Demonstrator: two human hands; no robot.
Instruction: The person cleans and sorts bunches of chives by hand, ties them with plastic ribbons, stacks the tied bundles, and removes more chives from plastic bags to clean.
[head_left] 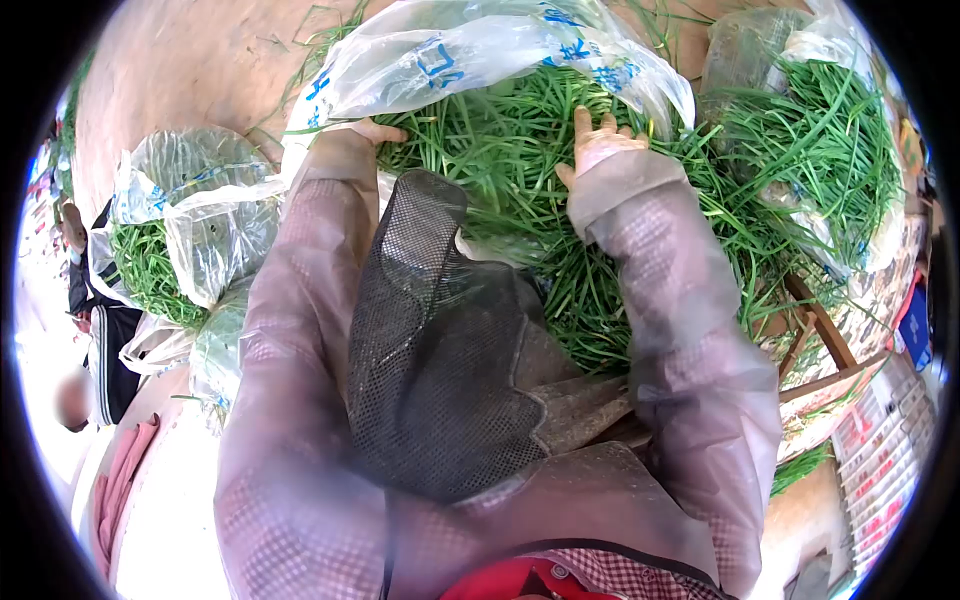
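Note:
A heap of long, flat green leaves that look like chives (500, 130) fills a clear plastic bag with blue print (470, 62). Spread fingers of my right hand (607, 143) lie on top of the leaves, pointing away from me. At the left side of the bag's mouth is my left hand (362, 130). One of its digits stretches out to the right over the leaves, while the plastic hides the other fingers. Both my arms wear translucent sleeves over checked cloth. A dark mesh piece (425, 330) hangs between my forearms, covering part of the heap.
To the right stands another bag of green leaves (825, 140). A smaller clear bag with greens (160, 255) sits at the left. Wooden bars (822, 335) show at the lower right, near a white printed stack (880, 450). Loose leaves lie on the brown floor (200, 70).

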